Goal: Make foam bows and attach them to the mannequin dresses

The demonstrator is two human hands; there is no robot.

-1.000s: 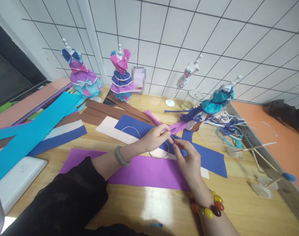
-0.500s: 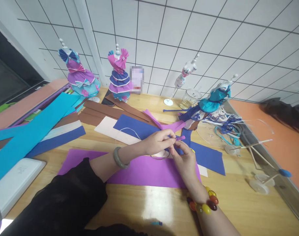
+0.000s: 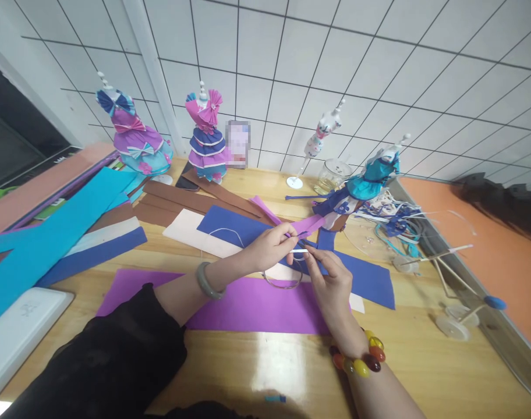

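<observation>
My left hand (image 3: 273,247), closed in a pinch, meets my right hand (image 3: 333,276) above the middle of the table. A small narrow white strip (image 3: 298,251) spans their fingertips, pinched at both ends. Just behind it is a thin dark piece at the left fingertips, too small to name. Beneath the hands lie a blue sheet (image 3: 365,279), a white sheet (image 3: 195,233) and a wide purple sheet (image 3: 252,308). A thin round hoop (image 3: 283,286) hangs or lies under the fingers; I cannot tell which. A purple strip (image 3: 309,226) lies just beyond.
Dressed miniature mannequins (image 3: 138,134) stand along the tiled wall, with a bare one (image 3: 322,134) and a glass jar (image 3: 333,174). Turquoise strips (image 3: 51,238) and a white device (image 3: 25,326) are at left. Ribbon scraps (image 3: 396,215) and stick stands (image 3: 460,320) sit at right.
The small purple piece at my fingertips has gone from sight, and a white strip now shows between my hands. The hoop beneath shows more fully. The view has shifted slightly.
</observation>
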